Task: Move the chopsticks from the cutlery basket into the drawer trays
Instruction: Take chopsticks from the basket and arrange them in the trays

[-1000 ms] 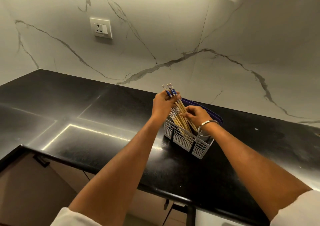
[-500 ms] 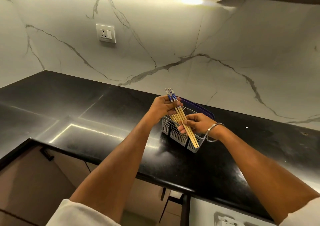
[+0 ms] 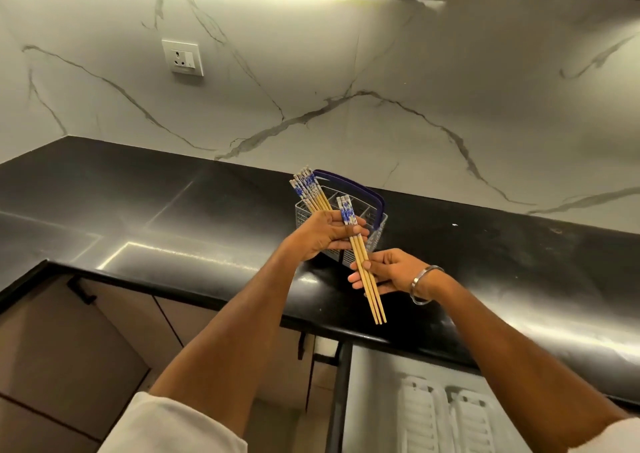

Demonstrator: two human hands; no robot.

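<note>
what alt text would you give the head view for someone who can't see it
Over a black countertop, the left hand grips a bundle of chopsticks while the right hand pinches a few more. A grey cutlery basket sits behind them, and white drawer trays show below.

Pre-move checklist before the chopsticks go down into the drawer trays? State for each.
1. Chopsticks out of the cutlery basket: ok, both bunches are lifted above it.
2. Left hand grip on the larger bunch: ok, fingers curled round it.
3. Right hand grip on the small bunch: ok, pinched mid-length; the left hand's fingertips also touch its upper part.
4. Basket empty: cannot tell, the hands hide part of it.
5. Drawer open, trays reachable: ok, the white trays show below the counter edge.
6. Tray slots free: cannot tell, only partly in view.
</note>
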